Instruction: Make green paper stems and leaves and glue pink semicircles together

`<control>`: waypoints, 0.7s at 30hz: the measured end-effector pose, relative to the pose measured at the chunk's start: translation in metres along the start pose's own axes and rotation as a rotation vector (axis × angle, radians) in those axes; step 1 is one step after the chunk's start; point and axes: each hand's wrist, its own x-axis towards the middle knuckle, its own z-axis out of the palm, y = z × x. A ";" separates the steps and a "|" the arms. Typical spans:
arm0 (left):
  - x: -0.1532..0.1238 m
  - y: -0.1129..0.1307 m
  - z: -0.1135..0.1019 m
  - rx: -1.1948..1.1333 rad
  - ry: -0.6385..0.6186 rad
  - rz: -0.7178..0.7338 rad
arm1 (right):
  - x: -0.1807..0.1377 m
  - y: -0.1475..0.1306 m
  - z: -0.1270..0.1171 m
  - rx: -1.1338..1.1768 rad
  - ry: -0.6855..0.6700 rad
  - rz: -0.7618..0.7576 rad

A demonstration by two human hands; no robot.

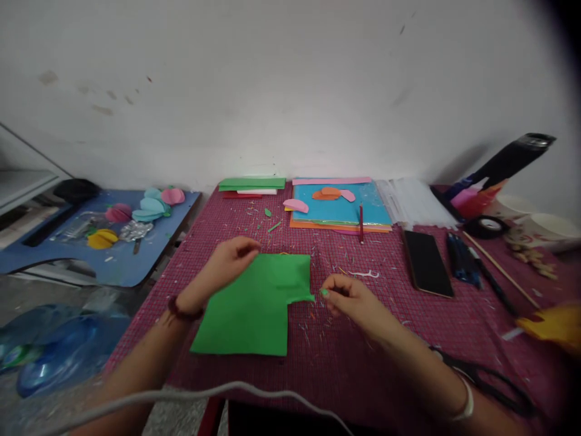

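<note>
A green paper sheet with a piece cut out of its right side lies on the red checked table. My left hand hovers over the sheet's upper left edge, fingers curled together, with nothing visible in them. My right hand is just right of the sheet's cut corner and pinches a small green paper scrap.
A stack of coloured sheets with pink and orange cut-outs lies at the back, a red pencil beside it. A black phone, pens, tape roll, wooden stick and black scissors are on the right. A blue board with paper flowers stands left.
</note>
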 end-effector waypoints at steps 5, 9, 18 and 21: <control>0.082 -0.055 -0.012 0.214 -0.011 -0.062 | 0.009 0.013 -0.009 0.063 0.051 0.021; 0.115 -0.074 0.003 0.288 -0.101 -0.027 | 0.011 0.020 -0.013 0.095 0.067 0.075; 0.134 -0.085 0.019 0.325 -0.157 -0.015 | 0.010 0.019 -0.016 0.109 0.070 0.105; 0.131 -0.082 0.014 0.278 -0.141 -0.034 | 0.010 0.018 -0.015 0.111 0.079 0.109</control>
